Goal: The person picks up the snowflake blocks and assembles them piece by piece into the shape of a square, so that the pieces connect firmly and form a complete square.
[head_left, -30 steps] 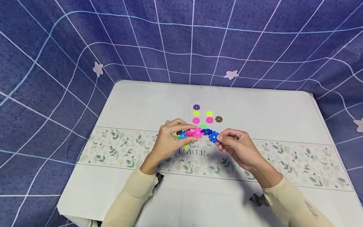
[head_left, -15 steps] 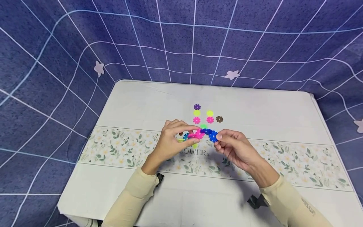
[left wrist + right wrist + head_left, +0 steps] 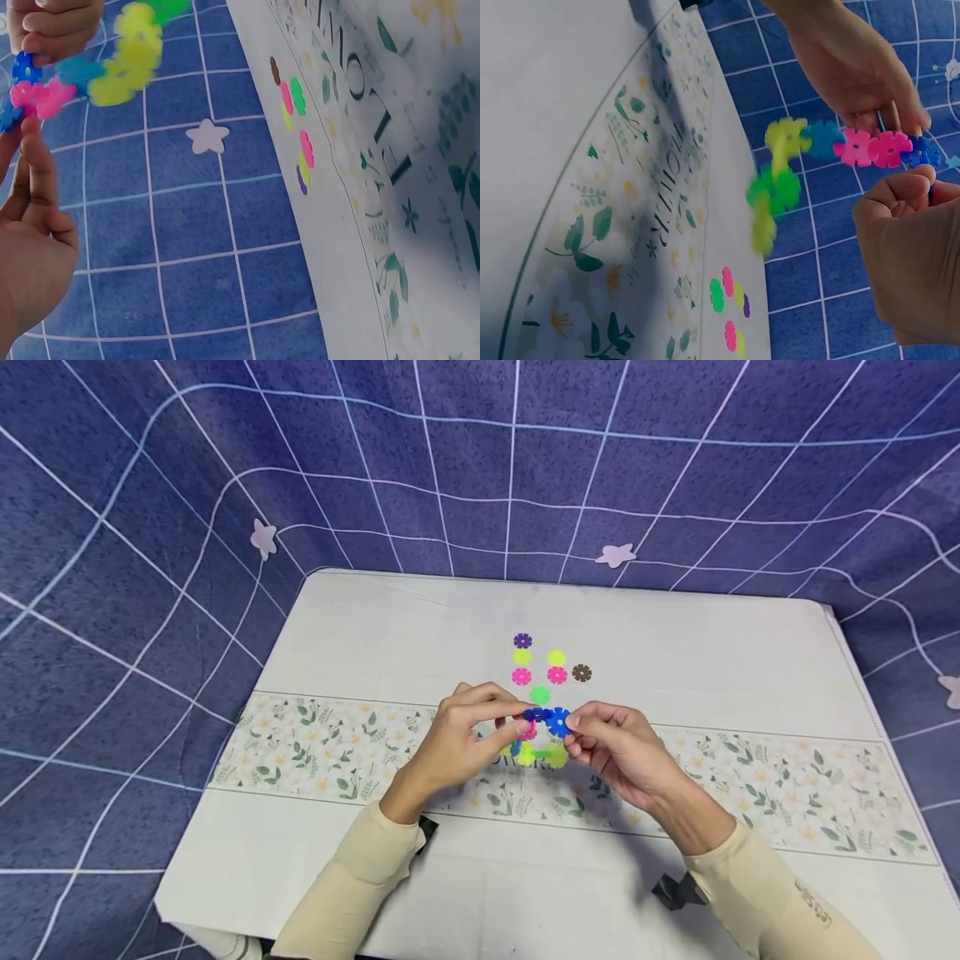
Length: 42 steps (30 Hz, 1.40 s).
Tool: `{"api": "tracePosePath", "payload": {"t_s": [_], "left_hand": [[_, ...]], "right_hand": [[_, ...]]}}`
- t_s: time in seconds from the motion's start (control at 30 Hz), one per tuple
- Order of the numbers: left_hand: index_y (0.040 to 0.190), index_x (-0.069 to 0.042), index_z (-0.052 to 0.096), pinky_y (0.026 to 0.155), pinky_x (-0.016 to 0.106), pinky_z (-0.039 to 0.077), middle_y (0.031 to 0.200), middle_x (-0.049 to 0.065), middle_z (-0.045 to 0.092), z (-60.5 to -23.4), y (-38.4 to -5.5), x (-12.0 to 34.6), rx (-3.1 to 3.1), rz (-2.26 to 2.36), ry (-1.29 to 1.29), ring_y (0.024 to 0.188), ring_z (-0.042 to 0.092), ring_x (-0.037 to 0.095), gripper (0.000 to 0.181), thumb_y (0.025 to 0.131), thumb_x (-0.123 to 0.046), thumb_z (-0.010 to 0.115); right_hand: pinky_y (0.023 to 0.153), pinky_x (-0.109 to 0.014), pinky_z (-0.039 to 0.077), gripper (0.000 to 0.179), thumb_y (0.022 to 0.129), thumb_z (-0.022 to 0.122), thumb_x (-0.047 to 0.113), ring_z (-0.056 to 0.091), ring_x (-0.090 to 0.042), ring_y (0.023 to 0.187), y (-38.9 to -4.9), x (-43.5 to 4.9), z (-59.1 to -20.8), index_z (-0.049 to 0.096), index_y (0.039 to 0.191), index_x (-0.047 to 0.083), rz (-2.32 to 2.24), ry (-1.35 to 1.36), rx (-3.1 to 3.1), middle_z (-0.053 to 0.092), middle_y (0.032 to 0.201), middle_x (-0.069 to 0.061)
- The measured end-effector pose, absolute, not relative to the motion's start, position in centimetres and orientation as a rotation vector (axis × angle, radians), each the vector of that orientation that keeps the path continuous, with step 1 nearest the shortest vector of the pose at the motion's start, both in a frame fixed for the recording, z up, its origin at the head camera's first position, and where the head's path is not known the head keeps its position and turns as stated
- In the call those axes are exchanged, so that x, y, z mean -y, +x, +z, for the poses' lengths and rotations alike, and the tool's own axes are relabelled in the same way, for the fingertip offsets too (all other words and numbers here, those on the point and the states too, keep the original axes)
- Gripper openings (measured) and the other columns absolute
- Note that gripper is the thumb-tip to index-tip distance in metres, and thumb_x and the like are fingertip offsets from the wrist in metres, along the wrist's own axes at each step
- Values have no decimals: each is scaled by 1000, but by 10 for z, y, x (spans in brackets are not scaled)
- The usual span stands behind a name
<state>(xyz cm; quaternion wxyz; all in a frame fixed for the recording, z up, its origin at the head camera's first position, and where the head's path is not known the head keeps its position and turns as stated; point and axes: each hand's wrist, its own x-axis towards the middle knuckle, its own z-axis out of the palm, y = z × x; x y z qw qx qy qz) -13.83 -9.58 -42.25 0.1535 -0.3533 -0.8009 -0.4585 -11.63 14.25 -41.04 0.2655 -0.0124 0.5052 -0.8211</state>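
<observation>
My left hand [image 3: 465, 731] pinches a dark blue snowflake disc [image 3: 537, 715] between thumb and fingertips. Slotted into it is a brighter blue disc [image 3: 558, 722], whose right edge my right hand [image 3: 622, 756] pinches. A chain of linked discs hangs from the dark blue one: two pink discs [image 3: 889, 149], a teal disc [image 3: 825, 139], then yellow discs [image 3: 786, 139] and a green disc [image 3: 780, 191] toward its free end. In the head view, my left fingers hide part of this chain. The free end is blurred in both wrist views.
Loose discs lie flat beyond my hands: purple [image 3: 522, 641], yellow [image 3: 557, 657], pink [image 3: 521, 677], brown [image 3: 581, 673] and green [image 3: 540, 695]. They rest on a white table [image 3: 390, 635] with a floral printed band [image 3: 750, 785]. A blue gridded curtain [image 3: 450, 468] hangs behind and alongside.
My left fingertips have shifted from a pink disc to the dark blue one, coming closer to my right hand. The chain's free end has swung from behind my left hand rightward and down.
</observation>
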Motion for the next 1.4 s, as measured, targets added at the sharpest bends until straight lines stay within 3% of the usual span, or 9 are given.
{"api": "tracePosePath", "payload": {"t_s": [0.33, 0.93, 1.2, 1.4], "left_hand": [[92, -14, 78, 72, 21, 45, 85, -4, 75, -421, -140, 94, 2253, -1277, -1013, 78, 64, 7, 10, 83, -19, 76], [91, -8, 79, 71, 23, 47, 84, 2, 76, -417, -138, 89, 2211, -1232, -1058, 75, 66, 12, 11, 81, -13, 77], [92, -11, 78, 72, 22, 46, 85, -1, 75, -412, -138, 85, 2211, -1260, -1062, 77, 65, 8, 10, 82, -15, 77], [110, -12, 73, 82, 25, 51, 87, -2, 69, -411, -139, 86, 2193, -1418, -1074, 76, 63, 4, 42, 71, -23, 86]], "right_hand": [[57, -19, 50, 9, 94, 60, 7, 58, -11, 63, -116, -140, -407, 65, 88, 3, -2155, -64, -1553, 66, 75, -2], [60, -21, 52, 11, 94, 59, 5, 58, -10, 64, -117, -136, -401, 62, 89, -5, -2104, -122, -1797, 66, 73, -1], [60, -20, 52, 13, 94, 60, 7, 59, -9, 64, -114, -138, -392, 62, 93, -6, -2137, -80, -1769, 66, 73, -1], [58, -20, 50, 9, 94, 60, 7, 58, -9, 63, -112, -141, -388, 64, 91, 1, -2152, -119, -1699, 66, 73, 0]]}}
